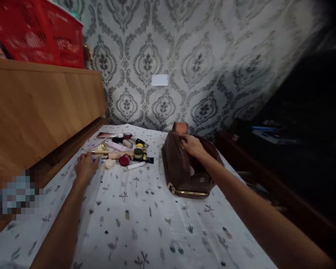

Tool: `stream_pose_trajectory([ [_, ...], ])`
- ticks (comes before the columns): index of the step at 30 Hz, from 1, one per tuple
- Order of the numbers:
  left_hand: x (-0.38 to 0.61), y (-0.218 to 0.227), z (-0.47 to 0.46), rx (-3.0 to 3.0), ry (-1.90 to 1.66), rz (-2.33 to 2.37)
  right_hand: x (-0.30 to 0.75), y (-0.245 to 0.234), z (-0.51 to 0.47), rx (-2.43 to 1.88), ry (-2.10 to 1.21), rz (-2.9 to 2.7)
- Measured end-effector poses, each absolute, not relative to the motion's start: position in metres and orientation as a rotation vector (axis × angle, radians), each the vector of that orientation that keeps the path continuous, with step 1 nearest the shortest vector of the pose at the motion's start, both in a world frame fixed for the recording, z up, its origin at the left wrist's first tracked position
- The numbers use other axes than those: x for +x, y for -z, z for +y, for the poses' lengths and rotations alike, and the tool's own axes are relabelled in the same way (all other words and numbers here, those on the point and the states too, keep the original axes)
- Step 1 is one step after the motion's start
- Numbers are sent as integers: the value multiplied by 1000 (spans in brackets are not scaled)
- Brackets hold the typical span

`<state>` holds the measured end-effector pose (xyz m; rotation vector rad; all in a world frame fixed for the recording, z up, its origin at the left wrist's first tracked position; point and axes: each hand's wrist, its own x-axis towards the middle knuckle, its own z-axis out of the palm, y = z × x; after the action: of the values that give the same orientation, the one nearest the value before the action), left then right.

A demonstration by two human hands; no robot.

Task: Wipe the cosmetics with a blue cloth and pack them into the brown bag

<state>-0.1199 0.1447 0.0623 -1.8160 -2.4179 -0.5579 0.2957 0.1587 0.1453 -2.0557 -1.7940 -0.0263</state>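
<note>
Printed sheet (145, 224) in foreground, crossed by both forearms. Left hand (85, 167) palm down at near edge of cosmetics pile (123, 149), fingers curled, grasp not discernible. Right hand (192, 145) gripping top rim of brown pouch (182, 172), right of pile. Judged step: selecting an item; next calls for a pinch on one small tube

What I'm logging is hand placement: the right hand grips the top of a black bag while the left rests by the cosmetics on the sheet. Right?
Not quite: the head view shows the bag is brown, not black. The rest holds: the right hand grips its top and the left hand rests by the cosmetics on the sheet.
</note>
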Motion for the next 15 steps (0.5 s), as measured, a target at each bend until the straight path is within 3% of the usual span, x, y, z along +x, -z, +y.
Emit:
stream_pose_trajectory([
  [2,-125,-58,143,-1861,566,-2492,282,-147,135,-1934,99,-1754],
  [7,-126,-58,148,-1886,546,-2549,226,-121,61,-1076,276,-1665],
  [12,-129,-65,157,-1754,419,-2691,175,-56,31,-840,1,-2183],
  [15,-137,-67,164,-1688,413,-2775,161,-25,32,-897,-147,-2205],
])
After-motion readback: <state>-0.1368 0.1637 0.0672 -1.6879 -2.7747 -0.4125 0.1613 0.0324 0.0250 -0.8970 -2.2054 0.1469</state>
